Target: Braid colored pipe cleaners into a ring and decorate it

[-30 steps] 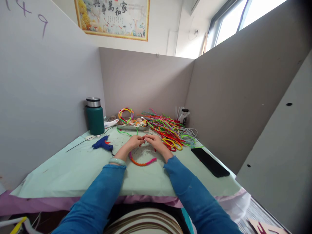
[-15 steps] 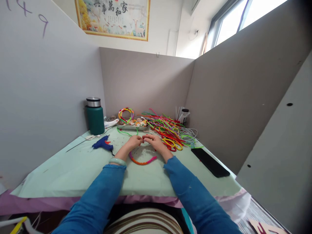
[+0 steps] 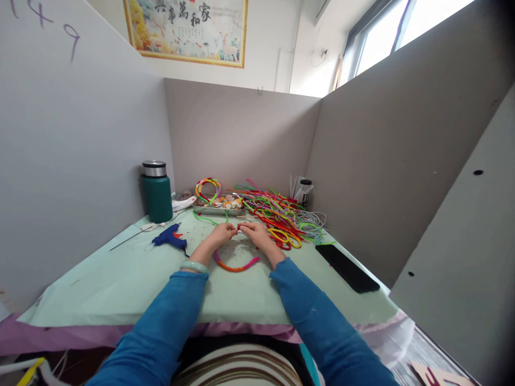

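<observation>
Both hands lie on the pale green surface (image 3: 120,284), close together near its middle. The left hand (image 3: 220,235) and the right hand (image 3: 254,235) meet at the fingertips, and the grip of each one is pressed on a small red piece (image 3: 240,228) between them. At 6 o'clock from this piece, between the two wrists, a curved band (image 3: 235,265) in orange and pink lies on the surface; if it joins the red piece, I cannot tell. The left wrist carries a pale bracelet (image 3: 194,266). A blue glue gun (image 3: 171,236) lies at 9 o'clock from the hands, a green flask (image 3: 156,193) stands at 10 o'clock, a metal tray (image 3: 219,205) at 12 o'clock, a pile of pipe cleaners (image 3: 277,212) at 1 o'clock, and a black phone (image 3: 346,267) at 4 o'clock
</observation>
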